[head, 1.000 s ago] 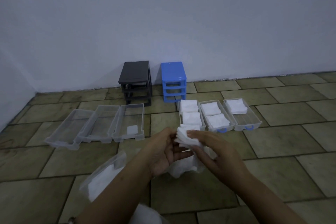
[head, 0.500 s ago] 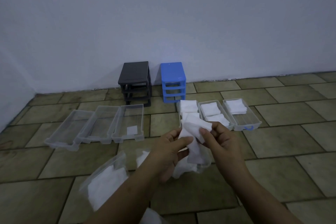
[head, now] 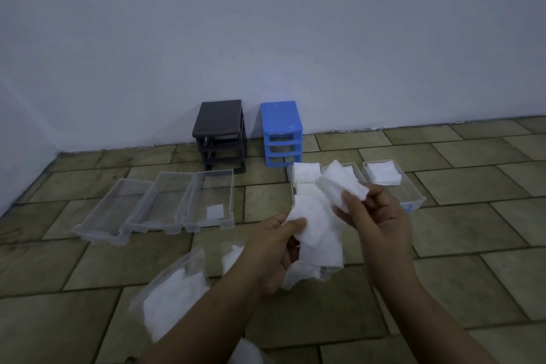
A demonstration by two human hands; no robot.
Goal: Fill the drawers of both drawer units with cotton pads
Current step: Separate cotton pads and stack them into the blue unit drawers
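In front of the blue drawer unit (head: 282, 134), beyond both hands, three clear drawers are lying side by side, long axes running from me toward the wall; I am judging the right-hand drawer (head: 394, 186), padded only at its far end, to be the coming target. My right hand (head: 381, 219) is pinching a small stack of cotton pads (head: 342, 186) between thumb and curled fingers, and I am holding it directly over the middle drawer (head: 353, 170), so this hand is sitting nearer the target. My left hand (head: 273, 248) is gripping the remaining pads (head: 313, 221) below and nearer to me. Left of the blue unit, before the black drawer unit (head: 221, 134), three more drawers (head: 159, 204) are standing nearly bare. I am reading no brand, label or writing anywhere
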